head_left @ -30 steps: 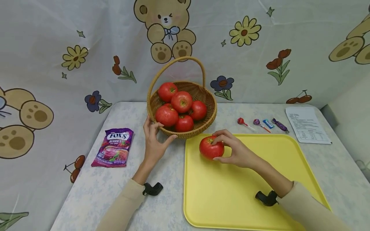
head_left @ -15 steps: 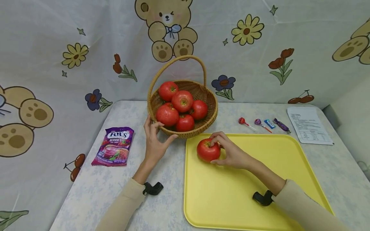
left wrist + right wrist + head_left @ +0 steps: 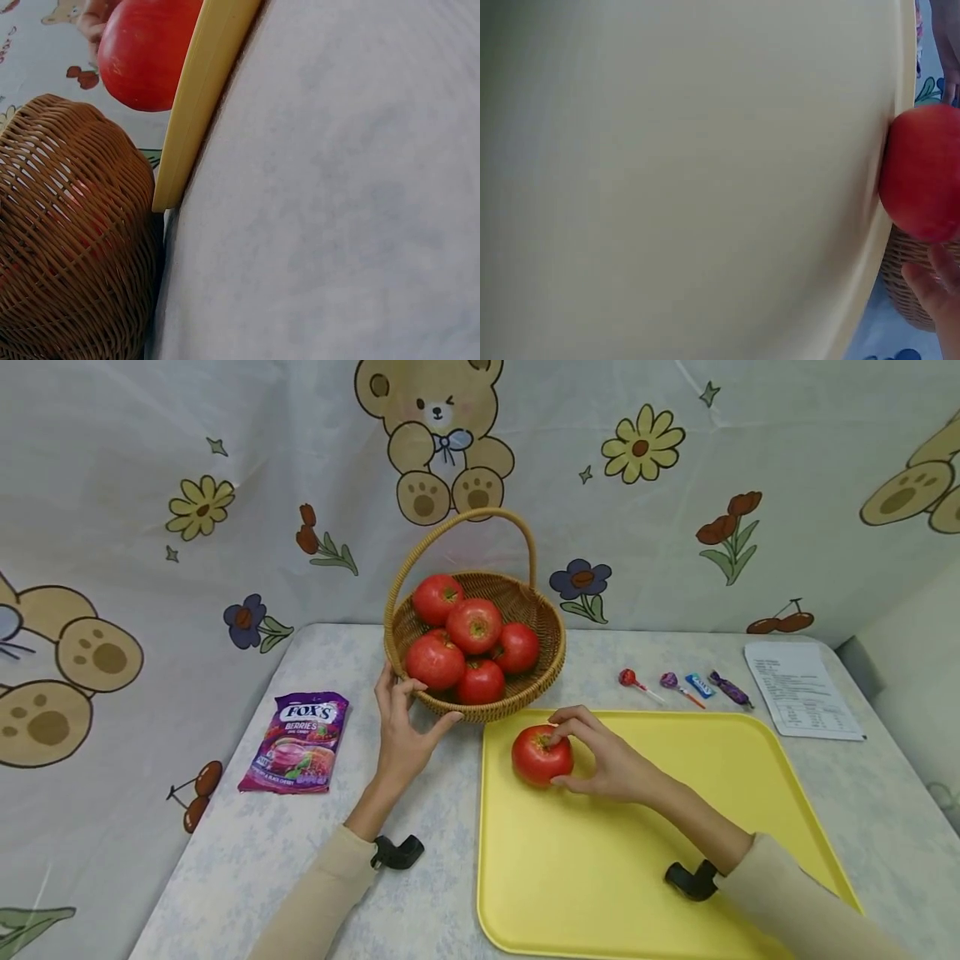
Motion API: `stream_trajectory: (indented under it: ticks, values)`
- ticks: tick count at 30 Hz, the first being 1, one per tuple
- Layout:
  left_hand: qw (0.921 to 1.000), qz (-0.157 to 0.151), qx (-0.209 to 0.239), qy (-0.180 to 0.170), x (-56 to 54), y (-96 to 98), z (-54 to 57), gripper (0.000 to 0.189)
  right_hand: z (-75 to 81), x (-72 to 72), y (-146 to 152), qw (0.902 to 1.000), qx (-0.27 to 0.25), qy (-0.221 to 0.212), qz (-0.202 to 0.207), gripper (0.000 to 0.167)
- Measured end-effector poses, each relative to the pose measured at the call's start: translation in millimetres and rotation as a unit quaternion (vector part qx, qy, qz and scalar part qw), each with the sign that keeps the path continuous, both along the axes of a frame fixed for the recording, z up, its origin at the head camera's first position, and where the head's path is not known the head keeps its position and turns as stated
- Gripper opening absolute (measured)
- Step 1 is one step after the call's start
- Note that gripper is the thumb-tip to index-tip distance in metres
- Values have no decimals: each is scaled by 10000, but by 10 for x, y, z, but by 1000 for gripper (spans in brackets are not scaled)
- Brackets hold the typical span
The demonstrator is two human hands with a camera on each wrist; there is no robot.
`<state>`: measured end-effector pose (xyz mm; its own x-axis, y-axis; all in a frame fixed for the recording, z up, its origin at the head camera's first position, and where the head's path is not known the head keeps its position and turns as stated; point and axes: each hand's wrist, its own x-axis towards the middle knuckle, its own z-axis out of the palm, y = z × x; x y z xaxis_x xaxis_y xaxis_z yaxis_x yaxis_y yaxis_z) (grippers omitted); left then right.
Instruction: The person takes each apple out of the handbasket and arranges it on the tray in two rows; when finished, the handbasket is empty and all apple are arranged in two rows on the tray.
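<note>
My left hand (image 3: 405, 735) is at the near left side of a wicker basket (image 3: 551, 672), its fingers curled on the rim and its thumb spread out below. Several red apples (image 3: 474, 625) fill the basket, tilted toward me. My right hand (image 3: 611, 760) is at a single red apple (image 3: 542, 758) on the yellow tray (image 3: 637, 860), with fingers bent over its top and the thumb at its near side. In the right wrist view that apple (image 3: 922, 176) sits by the tray's edge, with fingertips (image 3: 924, 289) close against it. The left wrist view shows the basket's woven underside (image 3: 75, 240).
A purple candy bag (image 3: 296, 743) lies at the left. Behind the tray are a red lollipop (image 3: 630, 678), a purple lollipop (image 3: 670, 680), a small blue packet (image 3: 701, 685) and a purple wrapped candy (image 3: 729, 689). A printed sheet (image 3: 802, 689) lies at the back right.
The right hand has brought the apple slightly left and down at the tray's far left corner, and its fingers now sit a little farther right on it. The left hand stays at the basket.
</note>
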<state>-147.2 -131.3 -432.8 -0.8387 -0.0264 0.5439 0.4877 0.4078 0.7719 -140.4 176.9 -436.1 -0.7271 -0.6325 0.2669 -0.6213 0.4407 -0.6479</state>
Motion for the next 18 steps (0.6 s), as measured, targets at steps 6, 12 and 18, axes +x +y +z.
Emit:
stream_trajectory:
  ticks: [6,12,18]
  values:
    - [10000,-7,-80,-24,-18,9,-2,53,336,-110,24,9980,-147,582,-179,47]
    - [9997,127,-142,-127,-135,-52,-198,56,679,-451,-85,9936,-338,1075,-16,49]
    - [9996,185,-156,-110,-155,-89,-314,58,800,-876,-354,9928,-254,1144,240,52]
